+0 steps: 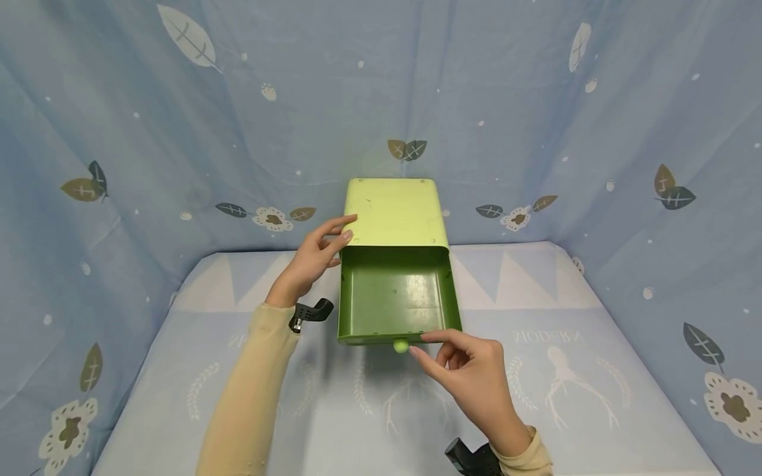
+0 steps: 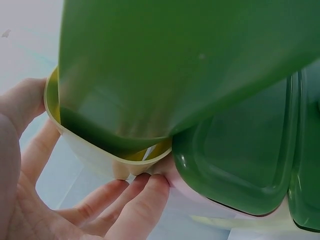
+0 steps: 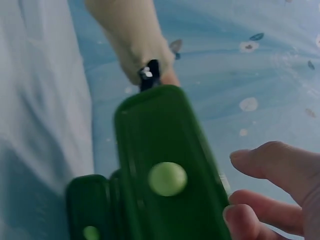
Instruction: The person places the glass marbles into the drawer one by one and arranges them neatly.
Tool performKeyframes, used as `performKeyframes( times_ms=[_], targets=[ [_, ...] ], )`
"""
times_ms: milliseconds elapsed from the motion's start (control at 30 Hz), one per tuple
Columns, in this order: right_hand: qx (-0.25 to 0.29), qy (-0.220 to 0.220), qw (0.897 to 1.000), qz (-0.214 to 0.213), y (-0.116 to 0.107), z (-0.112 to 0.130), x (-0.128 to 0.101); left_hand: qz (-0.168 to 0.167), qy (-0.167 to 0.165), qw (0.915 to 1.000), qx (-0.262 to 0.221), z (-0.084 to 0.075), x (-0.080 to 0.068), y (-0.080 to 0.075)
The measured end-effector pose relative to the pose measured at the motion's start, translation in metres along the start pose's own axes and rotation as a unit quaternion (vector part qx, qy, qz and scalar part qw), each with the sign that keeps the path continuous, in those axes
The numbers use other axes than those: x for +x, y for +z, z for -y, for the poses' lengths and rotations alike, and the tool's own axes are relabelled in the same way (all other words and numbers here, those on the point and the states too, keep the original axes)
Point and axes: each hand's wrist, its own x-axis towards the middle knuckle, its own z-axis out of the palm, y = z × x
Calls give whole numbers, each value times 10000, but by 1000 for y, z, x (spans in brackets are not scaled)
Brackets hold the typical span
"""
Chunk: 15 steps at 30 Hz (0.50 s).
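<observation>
While pulled out, green drawer (image 1: 395, 294), its knob (image 1: 401, 345) just beside loosely spread right hand (image 1: 470, 370).

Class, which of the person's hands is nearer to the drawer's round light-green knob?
Right. The right hand sits just beside the knob; the left hand rests on the box's side.

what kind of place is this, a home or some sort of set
Most likely a staged recording booth, not a lived-in room. Leaf-printed blue cloth hangs as walls on three sides, a matching printed cover lies over the table, and only a green drawer box stands on it, between the left hand and right hand.
</observation>
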Motion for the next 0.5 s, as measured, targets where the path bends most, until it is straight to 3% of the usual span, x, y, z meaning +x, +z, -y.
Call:
performKeyframes(
  times_ms=[200,500],
  targets=[
    [-129,-224,9994,-231,18,-12,-9,37,29,10000,11,-1,0,0],
    [-737,-380,9943,-675,40,-24,-14,8,-45,10000,5,-1,-1,0]
  ],
)
